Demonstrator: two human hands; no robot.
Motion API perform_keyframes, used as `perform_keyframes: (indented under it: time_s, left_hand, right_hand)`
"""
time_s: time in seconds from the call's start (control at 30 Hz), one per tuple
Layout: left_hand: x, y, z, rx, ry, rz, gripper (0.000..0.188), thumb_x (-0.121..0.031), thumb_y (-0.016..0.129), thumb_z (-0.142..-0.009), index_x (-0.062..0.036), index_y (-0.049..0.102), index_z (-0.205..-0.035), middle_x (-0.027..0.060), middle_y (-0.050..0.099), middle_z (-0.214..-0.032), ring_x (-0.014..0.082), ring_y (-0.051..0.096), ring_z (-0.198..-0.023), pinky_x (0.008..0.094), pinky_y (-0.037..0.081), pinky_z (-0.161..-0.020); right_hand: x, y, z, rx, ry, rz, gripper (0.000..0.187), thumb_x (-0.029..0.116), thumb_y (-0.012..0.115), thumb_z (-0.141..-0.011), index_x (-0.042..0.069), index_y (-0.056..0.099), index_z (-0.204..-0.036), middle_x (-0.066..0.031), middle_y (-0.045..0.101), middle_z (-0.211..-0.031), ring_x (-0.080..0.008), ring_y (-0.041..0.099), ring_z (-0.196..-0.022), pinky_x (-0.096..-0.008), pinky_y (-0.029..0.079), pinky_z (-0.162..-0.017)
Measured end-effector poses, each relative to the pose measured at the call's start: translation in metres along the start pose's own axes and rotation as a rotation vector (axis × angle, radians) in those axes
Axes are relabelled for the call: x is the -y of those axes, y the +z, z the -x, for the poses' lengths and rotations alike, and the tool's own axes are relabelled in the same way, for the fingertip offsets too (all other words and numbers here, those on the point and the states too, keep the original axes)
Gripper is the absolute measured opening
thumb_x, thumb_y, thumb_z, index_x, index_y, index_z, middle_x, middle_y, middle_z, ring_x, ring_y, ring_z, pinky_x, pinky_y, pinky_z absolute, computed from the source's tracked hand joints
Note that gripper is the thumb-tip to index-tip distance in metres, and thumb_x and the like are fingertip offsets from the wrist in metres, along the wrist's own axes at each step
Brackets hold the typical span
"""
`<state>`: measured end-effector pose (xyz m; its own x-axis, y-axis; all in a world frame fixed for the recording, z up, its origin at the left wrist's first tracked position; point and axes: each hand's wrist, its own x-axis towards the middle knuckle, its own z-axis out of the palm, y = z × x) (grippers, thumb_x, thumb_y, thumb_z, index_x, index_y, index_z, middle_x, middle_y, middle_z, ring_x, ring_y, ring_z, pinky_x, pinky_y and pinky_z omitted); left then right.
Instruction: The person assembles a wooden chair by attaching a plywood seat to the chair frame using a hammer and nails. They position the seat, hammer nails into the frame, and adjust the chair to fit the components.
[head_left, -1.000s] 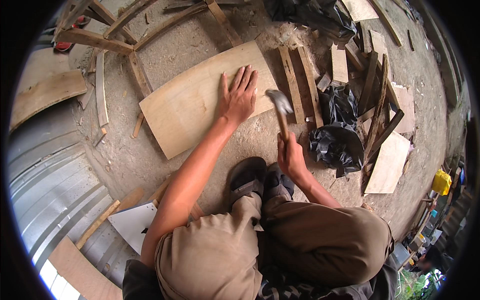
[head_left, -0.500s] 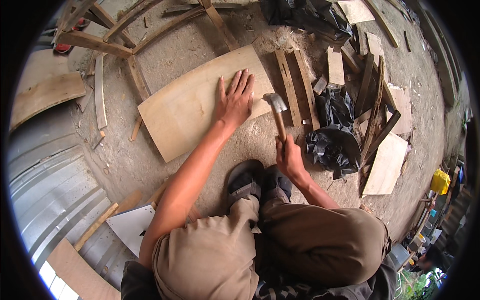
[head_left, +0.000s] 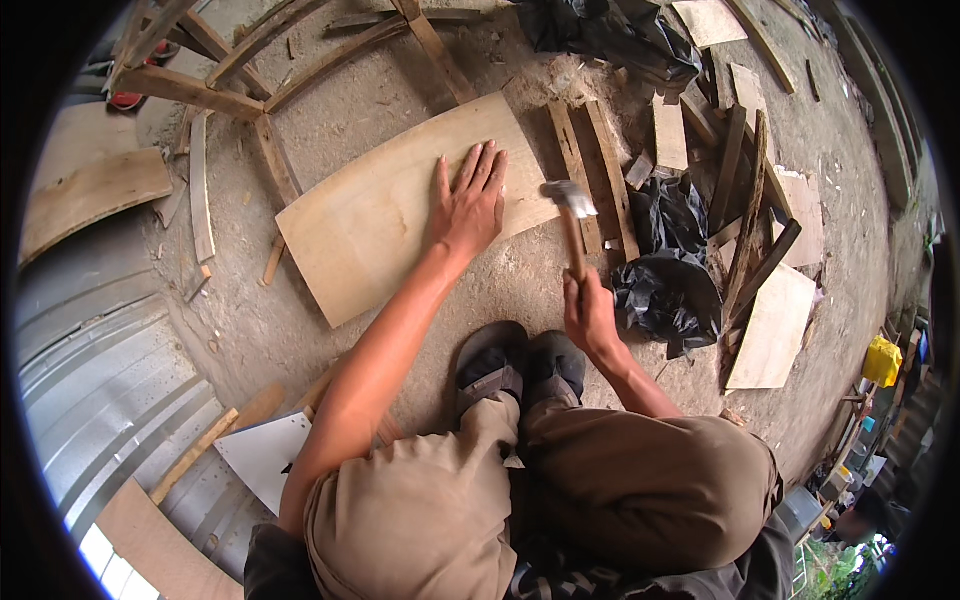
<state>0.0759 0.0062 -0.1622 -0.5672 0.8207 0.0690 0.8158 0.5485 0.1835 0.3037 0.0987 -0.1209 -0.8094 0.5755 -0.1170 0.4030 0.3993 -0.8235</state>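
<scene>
Head view shows, nearest, the right hand, its grip closed around the handle of a hammer, perhaps low so that the metal head is free, just beside the near right corner of a plywood panel. Beyond, the left hand lies flat with open grip near this panel's right edge, seemingly to press it steady. Farther on the floor, a wooden frame stands by the panel's far edge; whether it gives support, I cannot tell.

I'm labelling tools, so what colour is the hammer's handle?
The hammer's handle is brown; it shows best in the head view.
</scene>
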Motion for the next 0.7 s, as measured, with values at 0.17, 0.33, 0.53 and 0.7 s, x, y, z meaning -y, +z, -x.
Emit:
perform_keyframes:
  time_s: [0.17,0.33,0.53,0.7]
  left_hand:
    - [0.006,0.005,0.004,-0.034,0.000,0.021,0.056,-0.027,0.039,-0.102,-0.0140,0.030,-0.155,0.0030,0.026,-0.163,0.0196,0.021,-0.151,0.0583,0.008,-0.122]
    - [0.000,0.000,0.001,0.064,0.003,-0.072,0.057,-0.029,0.035,-0.102,-0.0165,0.024,-0.157,0.0006,0.020,-0.165,0.0179,0.018,-0.152,0.0578,0.005,-0.123]
    - [0.004,0.003,0.000,-0.006,-0.009,0.027,0.054,-0.024,0.039,-0.102,-0.0149,0.031,-0.155,0.0021,0.025,-0.163,0.0189,0.020,-0.151,0.0575,0.006,-0.122]
    - [0.000,0.006,-0.001,-0.036,-0.002,0.079,0.054,-0.024,0.040,-0.102,-0.0147,0.031,-0.155,0.0019,0.029,-0.162,0.0188,0.023,-0.150,0.0570,0.007,-0.123]
  right_hand:
    - [0.053,-0.017,0.000,-0.119,-0.297,-0.200,0.010,0.011,0.048,-0.102,0.001,0.051,-0.098,-0.0016,0.050,-0.068,-0.0080,0.044,-0.055,-0.0244,0.036,-0.049]
    - [0.011,0.010,-0.003,0.211,0.125,0.024,0.014,0.003,0.056,-0.094,-0.001,0.046,-0.102,-0.0264,0.057,-0.071,-0.0481,0.063,-0.072,-0.0466,0.045,-0.055]
    - [0.051,-0.010,0.005,-0.059,-0.116,-0.212,0.006,0.006,0.048,-0.099,0.002,0.053,-0.102,-0.0028,0.053,-0.069,-0.0086,0.048,-0.055,-0.0268,0.039,-0.049]
    - [0.013,0.008,-0.001,-0.169,-0.443,-0.168,0.009,0.007,0.050,-0.099,0.001,0.053,-0.106,-0.0086,0.055,-0.072,-0.0096,0.049,-0.056,-0.0269,0.040,-0.049]
